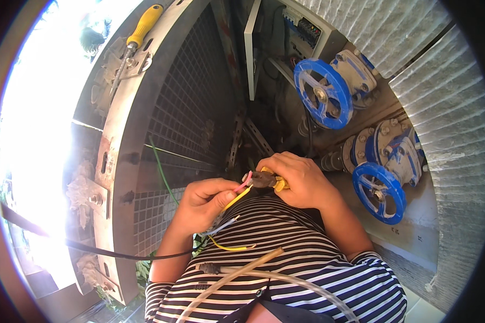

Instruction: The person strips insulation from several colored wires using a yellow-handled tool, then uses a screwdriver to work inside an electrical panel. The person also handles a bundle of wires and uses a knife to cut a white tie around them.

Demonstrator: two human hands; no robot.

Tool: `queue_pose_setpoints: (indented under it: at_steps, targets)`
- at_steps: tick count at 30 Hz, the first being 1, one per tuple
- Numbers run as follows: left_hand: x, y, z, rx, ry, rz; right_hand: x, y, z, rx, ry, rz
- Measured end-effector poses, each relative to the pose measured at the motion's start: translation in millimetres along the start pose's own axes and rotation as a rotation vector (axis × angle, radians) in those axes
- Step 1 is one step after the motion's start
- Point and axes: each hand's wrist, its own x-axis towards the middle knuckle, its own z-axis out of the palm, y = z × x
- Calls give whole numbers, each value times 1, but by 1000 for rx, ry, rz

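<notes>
My left hand (pixel 205 206) pinches a pink wire (pixel 244 183) and a yellow wire (pixel 236 199) between thumb and fingers. Facing it, my right hand (pixel 302 177) is closed round the yellow handles of a pair of pliers (pixel 263 179). The dark jaws of the pliers meet the wires near their ends; whether they grip the wires I cannot tell. Below my left hand hang a pale blue wire (pixel 224 225) and a second yellow wire (pixel 233 248) with a bare tip. A black cable (pixel 124 255) runs from the left to my left wrist.
A screwdriver (pixel 144 26) with a yellow handle lies on the metal frame (pixel 125 124) at upper left. Two valves with blue handwheels (pixel 328 119) (pixel 379 215) stand at right. Behind them is an open electrical box (pixel 328 40). A clear hose (pixel 302 285) crosses my striped shirt.
</notes>
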Motion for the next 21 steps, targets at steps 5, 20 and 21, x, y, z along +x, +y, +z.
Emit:
queue_pose_setpoints:
  at_steps: [5,20,21]
  targets:
    - [1,3,0,31,-11,-8,3,3,-7,7,-1,-44]
    - [-4,4,6,49,74,-73,-1,7,11,119,64,90]
    - [-3,6,8,52,84,-44,0,4,8,126,24,95]
